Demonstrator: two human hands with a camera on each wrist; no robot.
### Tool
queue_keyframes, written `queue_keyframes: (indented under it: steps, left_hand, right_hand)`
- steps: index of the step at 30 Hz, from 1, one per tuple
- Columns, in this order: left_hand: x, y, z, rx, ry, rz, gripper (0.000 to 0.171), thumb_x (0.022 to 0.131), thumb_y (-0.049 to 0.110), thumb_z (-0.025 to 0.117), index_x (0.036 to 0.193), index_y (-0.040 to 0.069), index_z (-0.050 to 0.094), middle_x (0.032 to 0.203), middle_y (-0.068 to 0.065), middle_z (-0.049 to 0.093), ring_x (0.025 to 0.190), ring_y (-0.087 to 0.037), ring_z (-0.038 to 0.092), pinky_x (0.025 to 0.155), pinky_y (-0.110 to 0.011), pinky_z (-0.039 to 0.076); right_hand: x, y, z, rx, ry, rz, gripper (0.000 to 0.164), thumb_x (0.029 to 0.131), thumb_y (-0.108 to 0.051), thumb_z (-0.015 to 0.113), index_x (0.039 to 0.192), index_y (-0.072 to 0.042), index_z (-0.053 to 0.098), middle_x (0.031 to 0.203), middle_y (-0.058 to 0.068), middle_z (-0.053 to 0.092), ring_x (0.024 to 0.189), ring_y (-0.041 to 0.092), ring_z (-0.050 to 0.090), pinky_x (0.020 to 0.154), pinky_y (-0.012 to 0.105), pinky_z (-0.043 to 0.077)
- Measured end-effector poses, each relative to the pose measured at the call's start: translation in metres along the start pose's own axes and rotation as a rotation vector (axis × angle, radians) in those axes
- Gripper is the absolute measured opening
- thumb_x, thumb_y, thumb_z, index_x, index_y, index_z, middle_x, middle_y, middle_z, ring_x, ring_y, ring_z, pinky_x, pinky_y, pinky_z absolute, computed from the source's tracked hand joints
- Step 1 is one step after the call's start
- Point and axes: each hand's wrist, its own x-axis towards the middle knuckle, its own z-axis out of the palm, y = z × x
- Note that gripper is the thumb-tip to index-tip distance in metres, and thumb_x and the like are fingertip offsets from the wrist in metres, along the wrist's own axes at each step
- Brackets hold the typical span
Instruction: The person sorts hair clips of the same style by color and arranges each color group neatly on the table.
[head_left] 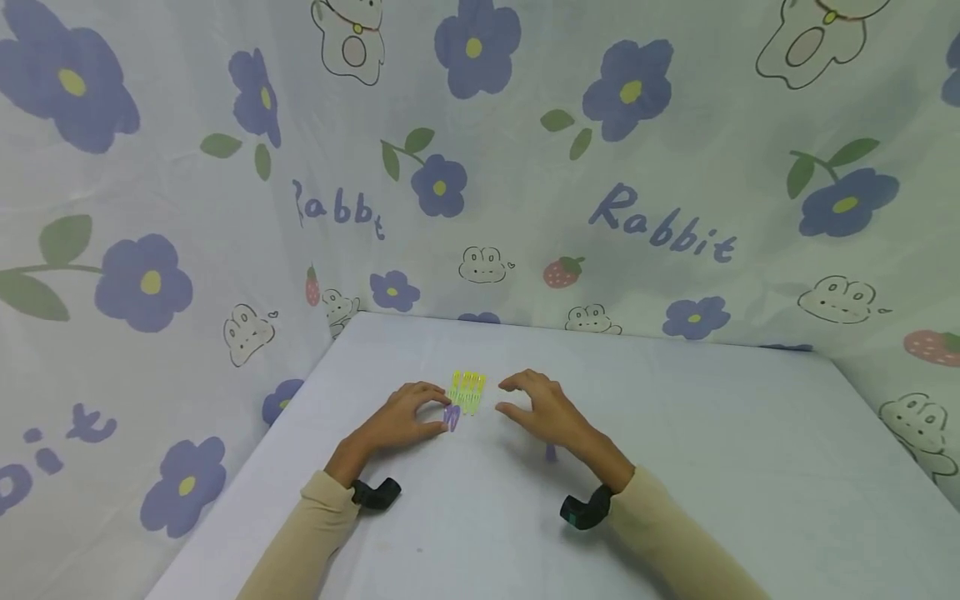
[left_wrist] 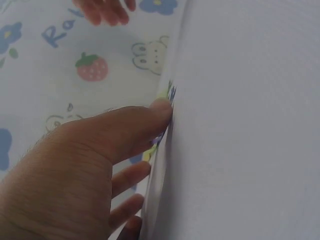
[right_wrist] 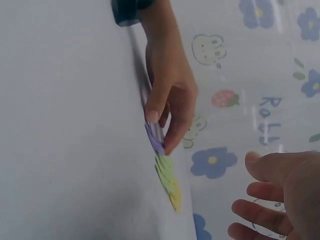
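Small hair clips lie grouped on the white table: yellow clips (head_left: 469,381) at the far end, light green clips (head_left: 465,400) in the middle, purple clips (head_left: 452,418) nearest me. My left hand (head_left: 401,419) is at the purple clips (right_wrist: 156,137), its thumb and index finger gripping them from either end. In the left wrist view, the left hand (left_wrist: 95,145) mostly hides the clips. Off to the right of the group, my right hand (head_left: 549,410) hovers with thumb and fingers spread. Nothing is between the fingers of the right hand (right_wrist: 280,192) in its wrist view.
A separate purple piece (head_left: 551,452) lies on the white table (head_left: 712,467) below the right wrist, partly hidden by it. Printed cloth (head_left: 510,167) with flowers and rabbits hangs behind the table and along its left side. Each wrist wears a black camera (head_left: 587,508).
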Motion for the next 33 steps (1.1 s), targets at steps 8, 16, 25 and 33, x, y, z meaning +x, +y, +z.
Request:
queue_keyframes:
  steps: [8,16,25,33]
  left_hand:
    - [0.0,0.003,-0.001,0.0,0.016,0.03,0.041,0.088,0.04,0.076,0.124,0.021,0.068,0.142,-0.007,0.057,0.137,-0.036,0.046,0.112,-0.063,0.032]
    - [0.0,0.001,0.0,-0.003,0.015,0.016,0.043,0.088,0.041,0.075,0.126,0.022,0.067,0.142,-0.006,0.057,0.138,-0.036,0.044,0.112,-0.063,0.031]
    - [-0.001,0.001,0.001,-0.027,0.015,0.007,0.044,0.088,0.041,0.075,0.126,0.022,0.067,0.143,-0.006,0.056,0.139,-0.036,0.043,0.113,-0.063,0.031]
    - [-0.002,0.002,0.001,-0.023,0.016,-0.002,0.044,0.088,0.042,0.075,0.127,0.022,0.067,0.143,-0.005,0.056,0.139,-0.035,0.043,0.113,-0.063,0.031]
  right_hand:
    - [-0.04,0.032,-0.032,-0.04,0.03,0.033,0.034,0.092,-0.026,0.073,0.121,-0.009,0.067,0.115,0.004,0.069,0.106,0.021,0.065,0.092,0.044,0.054]
    - [-0.071,0.062,-0.047,-0.04,0.022,0.081,0.026,0.091,-0.018,0.073,0.112,-0.004,0.069,0.091,-0.003,0.066,0.083,0.009,0.059,0.067,0.021,0.051]
    - [-0.087,0.082,-0.057,-0.008,-0.065,0.02,0.021,0.091,-0.009,0.071,0.112,-0.006,0.069,0.09,-0.008,0.065,0.081,0.003,0.057,0.069,0.021,0.052]
    - [-0.089,0.092,-0.058,0.04,-0.201,-0.086,0.027,0.091,-0.007,0.07,0.118,-0.009,0.07,0.096,-0.006,0.066,0.086,0.003,0.059,0.073,0.021,0.053]
